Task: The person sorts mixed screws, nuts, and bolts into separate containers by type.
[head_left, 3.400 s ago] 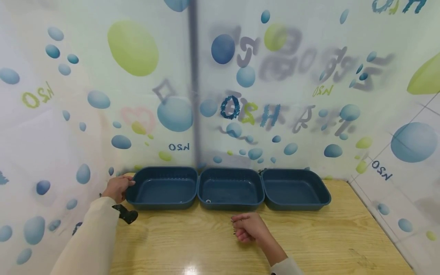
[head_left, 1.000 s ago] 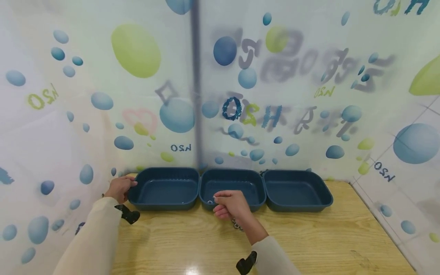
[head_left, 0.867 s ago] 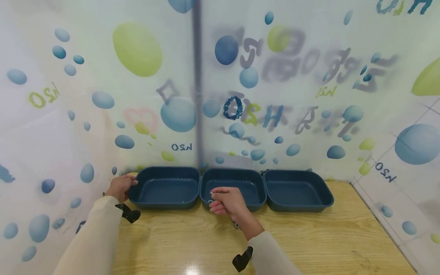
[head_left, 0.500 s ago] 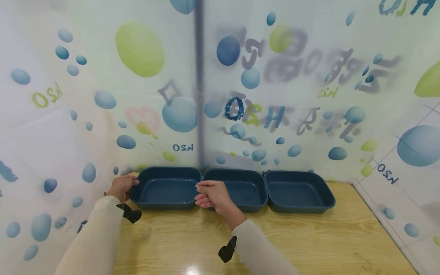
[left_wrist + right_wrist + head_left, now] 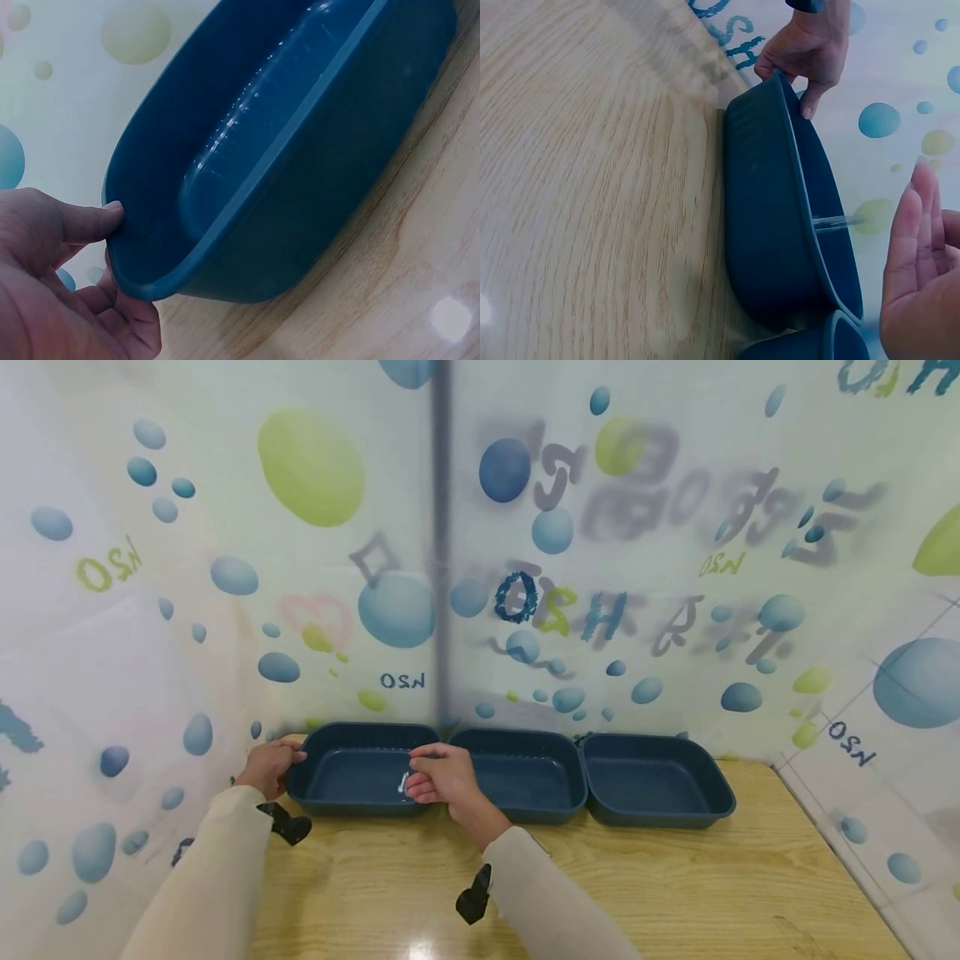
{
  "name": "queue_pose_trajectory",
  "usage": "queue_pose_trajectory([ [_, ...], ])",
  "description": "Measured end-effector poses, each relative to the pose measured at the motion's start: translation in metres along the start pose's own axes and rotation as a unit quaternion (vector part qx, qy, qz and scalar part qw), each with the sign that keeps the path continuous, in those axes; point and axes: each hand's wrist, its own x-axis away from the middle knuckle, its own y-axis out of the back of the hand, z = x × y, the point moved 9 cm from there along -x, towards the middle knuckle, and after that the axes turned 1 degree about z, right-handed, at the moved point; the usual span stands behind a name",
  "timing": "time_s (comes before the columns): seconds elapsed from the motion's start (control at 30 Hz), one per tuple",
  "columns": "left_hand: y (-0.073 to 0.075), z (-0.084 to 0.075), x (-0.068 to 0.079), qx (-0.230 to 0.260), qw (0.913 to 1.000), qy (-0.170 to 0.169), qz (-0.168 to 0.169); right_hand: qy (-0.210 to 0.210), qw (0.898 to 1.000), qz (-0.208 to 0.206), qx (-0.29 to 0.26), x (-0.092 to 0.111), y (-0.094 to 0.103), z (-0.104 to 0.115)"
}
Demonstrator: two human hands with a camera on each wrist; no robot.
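My left hand point(image 5: 268, 767) grips the outer end of the left dark blue tray point(image 5: 322, 808), thumb over its rim and fingers curled below, as the left wrist view shows. Above that tray's right part is my right hand point(image 5: 444, 777), its fingers point(image 5: 907, 240) mostly straight. A small, shiny, pale thing point(image 5: 402, 782) shows just below the right fingertips. In the right wrist view it is a blurred streak point(image 5: 836, 223) inside the tray's rim, apart from the hand; its kind cannot be made out.
A middle blue tray point(image 5: 525, 817) and a right blue tray point(image 5: 660, 820) stand in line with the left one along the patterned wall sheet point(image 5: 637, 610). The wooden table point(image 5: 675, 893) extends in front. Black wrist mounts point(image 5: 474, 897) stick out from the sleeves.
My right hand has moved left from the table before the middle tray, across that tray, to over the left one, and let go of a small pale thing. The left hand keeps its grip.
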Motion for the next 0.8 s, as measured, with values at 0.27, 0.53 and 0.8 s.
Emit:
queue_pose_trajectory([
  [0.27,0.0008,0.0006,0.0005,-0.001,1.0,0.0,0.002,0.002,1.0,-0.003,-0.009,0.0025,0.0064,0.0032],
  [0.53,-0.0004,0.0003,0.0021,0.006,0.9999,-0.007,0.01,-0.001,1.0,0.001,-0.015,0.0026,0.0079,0.0008],
  [0.8,-0.0013,-0.0005,0.0008,0.004,0.9999,-0.006,0.01,-0.002,1.0,0.004,-0.014,0.0029,0.0096,0.0011],
])
